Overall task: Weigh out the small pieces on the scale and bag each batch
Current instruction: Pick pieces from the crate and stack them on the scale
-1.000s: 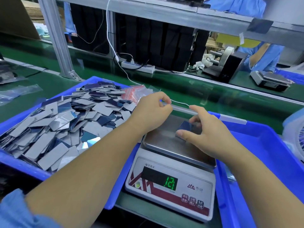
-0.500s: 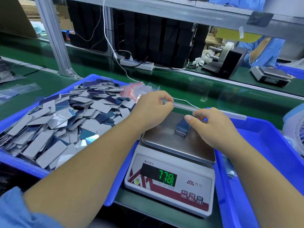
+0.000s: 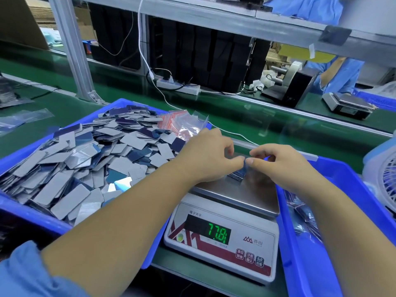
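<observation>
Clearly the bench is laid out so that stock flows from the left of the person to the right: the big blue tray [image 3: 25, 213] heaped with small flat pieces [image 3: 85, 159], grey on one face and dark blue on the other, sits hard against the left edge of the scale [image 3: 222, 239], while a second blue bin [image 3: 321, 264] stands against its right edge and already holds what look like filled bags [image 3: 304, 221], probably finished batches. At the far right corner of the heaped tray lies a sheaf of small clear bags with red strips [image 3: 180, 123], within easy reach of the pan. The scale faces the person, its green display [image 3: 217, 232] lit with digits, so the reading can be checked without shifting. On the steel pan [image 3: 252, 196], toward its far edge, rests a short stack of dark pieces [image 3: 236, 175], the batch being weighed. Above that stack the two hands meet: the left hand [image 3: 205, 155] and the right hand [image 3: 285, 161] each have fingers curled, thumb and forefinger tips pinching one blue piece [image 3: 244, 163] between them, held on edge just over the stack, seemingly to add or remove it and trim the weight.
</observation>
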Tool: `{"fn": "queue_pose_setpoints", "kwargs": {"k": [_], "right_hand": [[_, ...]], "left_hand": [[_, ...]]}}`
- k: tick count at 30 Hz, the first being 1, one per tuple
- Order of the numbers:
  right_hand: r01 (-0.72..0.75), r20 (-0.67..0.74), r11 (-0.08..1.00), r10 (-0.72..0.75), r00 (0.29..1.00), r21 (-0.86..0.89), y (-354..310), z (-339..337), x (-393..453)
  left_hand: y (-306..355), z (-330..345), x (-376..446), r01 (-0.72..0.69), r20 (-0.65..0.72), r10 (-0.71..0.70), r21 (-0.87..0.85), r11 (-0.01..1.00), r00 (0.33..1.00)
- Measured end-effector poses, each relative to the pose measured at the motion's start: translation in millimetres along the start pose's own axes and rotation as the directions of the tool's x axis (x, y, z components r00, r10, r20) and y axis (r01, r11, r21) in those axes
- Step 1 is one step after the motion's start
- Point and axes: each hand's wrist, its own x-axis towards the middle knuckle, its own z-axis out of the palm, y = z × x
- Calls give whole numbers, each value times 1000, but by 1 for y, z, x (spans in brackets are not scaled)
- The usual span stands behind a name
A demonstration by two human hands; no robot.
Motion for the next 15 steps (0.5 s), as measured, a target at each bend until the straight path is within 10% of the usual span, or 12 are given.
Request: {"fn": "queue_pose_setpoints", "kwargs": {"k": [15], "right_hand": [[-133,306,980,83,948,146,-6,-9,17]], "left_hand": [[14,18,-6,66,127,-115,335,940,985]]}}
